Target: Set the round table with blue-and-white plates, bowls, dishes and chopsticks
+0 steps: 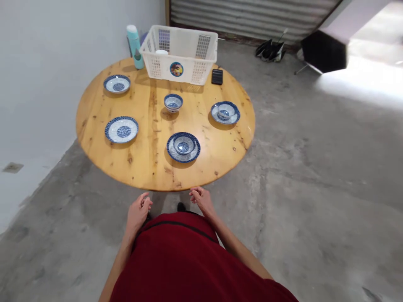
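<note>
My left hand [139,208] hangs just off the table's near edge, its fingers loosely curled around nothing. On the other side, my right hand [202,200] is close to the same edge, also empty with relaxed, bent fingers. Nearest to it on the round wooden table [145,163] is a blue-and-white plate [170,153] with a small bowl [184,147] on it. A second plate [233,118] at the right carries another bowl [226,112]. Two bare plates, one near [122,131] and one far [117,84], lie at the left. Mid-table stands a bowl [173,102], perhaps stacked.
A white plastic basket [163,69] stands at the table's far side, with a white object inside. Beside it are a light-blue bottle [134,48] and a black phone-like item [217,76]. A wall [40,84] borders the left; a black umbrella [325,50] lies on the floor.
</note>
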Demonstrator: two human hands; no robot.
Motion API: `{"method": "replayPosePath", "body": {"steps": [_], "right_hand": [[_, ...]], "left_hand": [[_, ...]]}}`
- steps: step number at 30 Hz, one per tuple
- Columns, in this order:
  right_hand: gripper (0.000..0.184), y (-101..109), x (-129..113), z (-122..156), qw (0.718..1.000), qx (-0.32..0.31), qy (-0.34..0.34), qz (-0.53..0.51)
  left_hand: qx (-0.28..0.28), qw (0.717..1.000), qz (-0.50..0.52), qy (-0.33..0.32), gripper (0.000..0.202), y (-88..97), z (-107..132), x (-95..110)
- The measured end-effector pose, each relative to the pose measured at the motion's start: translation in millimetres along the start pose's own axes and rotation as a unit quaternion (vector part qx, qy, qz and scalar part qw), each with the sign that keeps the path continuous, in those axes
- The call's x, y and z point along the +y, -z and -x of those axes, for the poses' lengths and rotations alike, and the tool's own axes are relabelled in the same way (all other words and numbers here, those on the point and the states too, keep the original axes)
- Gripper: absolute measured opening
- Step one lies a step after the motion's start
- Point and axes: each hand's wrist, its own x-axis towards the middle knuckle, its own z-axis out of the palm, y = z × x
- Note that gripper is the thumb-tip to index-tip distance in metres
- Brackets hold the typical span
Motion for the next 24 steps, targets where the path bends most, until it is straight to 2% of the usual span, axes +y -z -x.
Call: {"method": "replayPosePath", "body": {"steps": [7, 11, 15, 19, 24], "right_hand": [[0.027, -129.2, -8.4, 23.7, 0.996, -0.086, 0.008, -0.004], [0.021, -182.3, -9.4, 36.4, 0.995, -0.098, -0.002, 0.002], [0.016, -210.0, -13.0, 42.8, 0.996, -0.090, 0.005, 0.027], [0.020, -223.1, -21.6, 39.5, 0.998, -0.063, 0.010, 0.026], [0.026, -241.7, -45.3, 1.8, 0.999, -0.017, 0.033, 0.007]], "left_hand": [[0.053, 0.998, 0.025, 0.023, 0.057, 97.0, -4.6, -65.1], [0.066, 0.997, 0.041, 0.025, 0.058, 142.4, -13.6, -94.4], [0.047, 0.998, 0.043, 0.015, 0.060, 168.3, -29.6, -107.3], [0.014, 0.998, 0.062, 0.005, 0.063, 177.9, -54.3, -102.0], [-0.014, 0.997, 0.073, -0.016, 0.058, 183.9, -107.6, -83.2]]}}
